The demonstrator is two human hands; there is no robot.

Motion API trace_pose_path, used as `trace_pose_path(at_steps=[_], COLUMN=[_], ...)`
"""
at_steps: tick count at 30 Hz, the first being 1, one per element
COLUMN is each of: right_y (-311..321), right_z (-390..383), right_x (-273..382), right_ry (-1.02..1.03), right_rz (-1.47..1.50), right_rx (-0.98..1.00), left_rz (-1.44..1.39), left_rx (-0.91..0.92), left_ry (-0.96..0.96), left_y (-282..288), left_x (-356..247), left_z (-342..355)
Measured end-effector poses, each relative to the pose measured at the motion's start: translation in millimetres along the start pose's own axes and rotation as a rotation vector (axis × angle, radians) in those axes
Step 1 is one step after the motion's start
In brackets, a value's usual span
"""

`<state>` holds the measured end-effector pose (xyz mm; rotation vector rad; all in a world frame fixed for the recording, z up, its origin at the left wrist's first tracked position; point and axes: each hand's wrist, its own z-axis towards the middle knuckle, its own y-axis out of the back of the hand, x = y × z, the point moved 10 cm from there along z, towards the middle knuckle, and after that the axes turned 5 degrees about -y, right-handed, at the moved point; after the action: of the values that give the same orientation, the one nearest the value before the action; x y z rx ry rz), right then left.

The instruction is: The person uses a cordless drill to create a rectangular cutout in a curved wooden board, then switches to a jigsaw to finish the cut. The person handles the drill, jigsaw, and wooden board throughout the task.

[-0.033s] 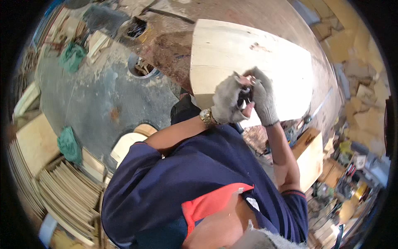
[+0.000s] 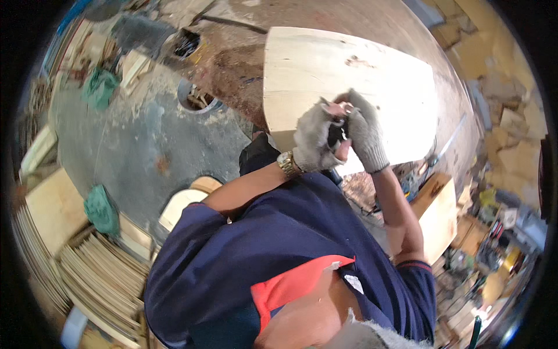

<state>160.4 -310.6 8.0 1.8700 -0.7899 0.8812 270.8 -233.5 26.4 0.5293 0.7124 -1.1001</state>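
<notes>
The gloved left hand (image 2: 313,139) and right hand (image 2: 367,135) meet, closed around a small black object (image 2: 335,135), two o'clock from view centre; likely stiff, light (it's mostly hidden), best pinched by its sides.

A woodworking workshop, rough and cluttered. A large pale wooden board (image 2: 360,67) fills the upper middle. At lower left, thin wooden sheets (image 2: 104,270) are packed in a thick, curving stack. Near the top left, a bucket (image 2: 184,93) holds scraps of wood (image 2: 199,100). The grey floor (image 2: 131,139) is stained and smeared. Flat yellowish pieces (image 2: 505,67) overlap along the right side; below them, small odds and ends (image 2: 494,244) lie jumbled beside a wooden block (image 2: 439,218).
</notes>
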Motion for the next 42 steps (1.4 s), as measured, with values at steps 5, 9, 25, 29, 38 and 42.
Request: trace_pose_path(at_steps=[5,9,25,29,38,42], right_y=[28.1,97.0,27.2,6.4,19.1,2.1], right_z=[-2.1,-15.4,-46.5,-47.4,-64.8,-76.9], right_x=[66.5,97.6,83.7,50.3,30.4,18.2], right_ry=[0.318,0.591,0.644,0.527,0.32,0.54], right_rz=[-0.133,0.01,-0.082,0.175,-0.026,-0.156], right_rx=[-0.061,-0.379,-0.634,-0.552,0.061,0.217], left_rz=[-0.111,-0.161,-0.214,-0.28,-0.377,-0.428], left_rx=[-0.034,-0.008,-0.086,-0.112,0.011,0.135], left_ry=[0.144,0.204,0.16,0.164,0.215,0.083], left_y=[10.7,9.8,16.5,18.1,18.6,15.5], left_x=[24.7,28.3,23.7,24.9,28.5,17.8], left_z=[-15.8,-17.4,-17.1,-16.8,-21.0,-17.8])
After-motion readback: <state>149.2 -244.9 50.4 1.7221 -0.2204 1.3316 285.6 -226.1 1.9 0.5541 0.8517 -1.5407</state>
